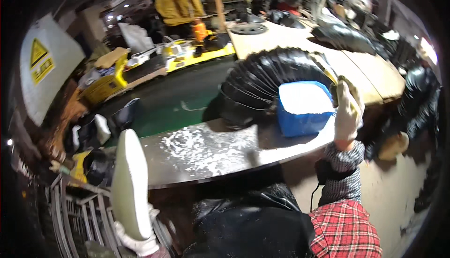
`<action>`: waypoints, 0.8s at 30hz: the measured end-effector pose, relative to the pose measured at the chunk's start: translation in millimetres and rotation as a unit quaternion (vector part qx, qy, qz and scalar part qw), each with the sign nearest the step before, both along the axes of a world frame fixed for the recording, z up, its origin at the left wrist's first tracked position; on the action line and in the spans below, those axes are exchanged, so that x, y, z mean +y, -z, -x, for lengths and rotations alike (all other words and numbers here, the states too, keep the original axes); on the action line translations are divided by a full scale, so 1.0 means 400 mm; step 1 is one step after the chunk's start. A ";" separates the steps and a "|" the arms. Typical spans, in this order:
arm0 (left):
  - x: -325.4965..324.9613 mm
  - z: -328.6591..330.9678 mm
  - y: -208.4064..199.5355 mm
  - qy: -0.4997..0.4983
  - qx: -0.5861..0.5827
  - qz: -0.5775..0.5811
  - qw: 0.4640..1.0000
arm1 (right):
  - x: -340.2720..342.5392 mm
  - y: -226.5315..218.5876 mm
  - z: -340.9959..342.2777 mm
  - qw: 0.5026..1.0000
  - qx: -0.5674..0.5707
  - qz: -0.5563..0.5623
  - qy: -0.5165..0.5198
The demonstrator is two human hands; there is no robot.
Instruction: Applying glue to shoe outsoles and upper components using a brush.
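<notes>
My left hand (139,242), in a white glove, grips the lower end of a long pale foot-shaped piece (133,173), perhaps a shoe last. It stands upright, its side greenish and its narrow face bright white. My right hand (348,110), also gloved, is raised beside the right rim of a blue tub (300,124) filled with white powder. Its fingers stretch upward, and I see nothing held in them. Close by, a curved row of glossy black pieces (267,75), packed tightly together, arches behind the tub.
White powder is scattered on the dark metal bench edge (225,164). Behind it runs a green belt (187,105). A wooden board (365,77) lies at the right. Metal racks (84,206) stand low left, below a white panel with a yellow sign (42,61). Yellow trays (201,57) line the far side.
</notes>
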State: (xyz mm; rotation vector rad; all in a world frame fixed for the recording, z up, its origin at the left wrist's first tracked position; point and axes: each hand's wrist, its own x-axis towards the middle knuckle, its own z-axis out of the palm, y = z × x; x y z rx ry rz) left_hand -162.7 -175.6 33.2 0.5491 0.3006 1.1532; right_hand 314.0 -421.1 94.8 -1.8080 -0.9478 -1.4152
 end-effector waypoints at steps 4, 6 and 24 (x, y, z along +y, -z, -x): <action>0.041 -0.131 0.095 0.116 -0.020 0.096 0.988 | -0.037 -0.005 -0.011 0.892 0.421 -0.038 -0.161; 0.041 -0.163 0.128 0.083 0.029 0.106 0.990 | -0.036 0.009 -0.023 0.908 0.394 0.009 -0.145; 0.064 0.043 0.444 0.350 -0.113 0.233 0.900 | 0.460 0.106 0.442 0.711 0.289 0.255 -0.588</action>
